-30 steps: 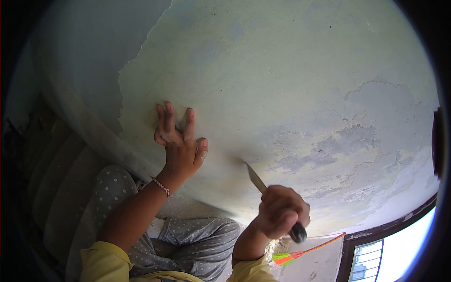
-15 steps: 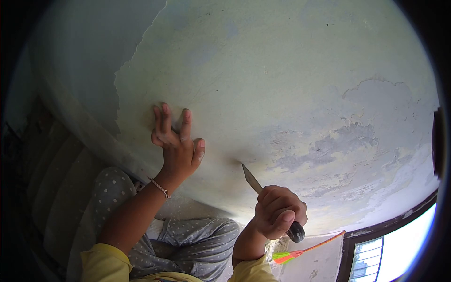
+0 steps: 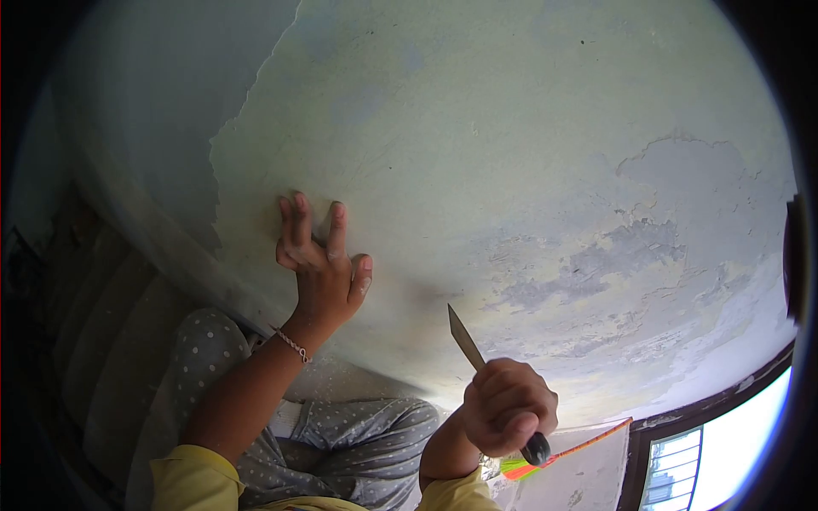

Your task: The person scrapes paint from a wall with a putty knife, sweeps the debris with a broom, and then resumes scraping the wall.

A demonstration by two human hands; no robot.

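A knife (image 3: 464, 338) with a pointed metal blade and a dark handle is gripped in my right hand (image 3: 509, 407). Its tip points up and left, close to the wall (image 3: 409, 170); whether it touches cannot be told. My left hand (image 3: 318, 264) rests with spread fingers against the pale, greenish wall, left of the blade. Dusty marks show on its fingers, and a braided bracelet circles the wrist. Around the knife tip the wall looks smudged and darker. To the right of it lies a rough grey patch (image 3: 626, 255) where the surface has flaked.
At left, a jagged edge divides the coating from a greyer wall area (image 3: 162, 111), with steps (image 3: 111, 324) below. A barred window (image 3: 673, 473) is at lower right, near a bright orange and green brush-like object (image 3: 518, 468). My dotted trousers (image 3: 358, 443) show below.
My right hand has drawn the knife slightly down and right, its tip now lower. The left hand stays in place on the wall.
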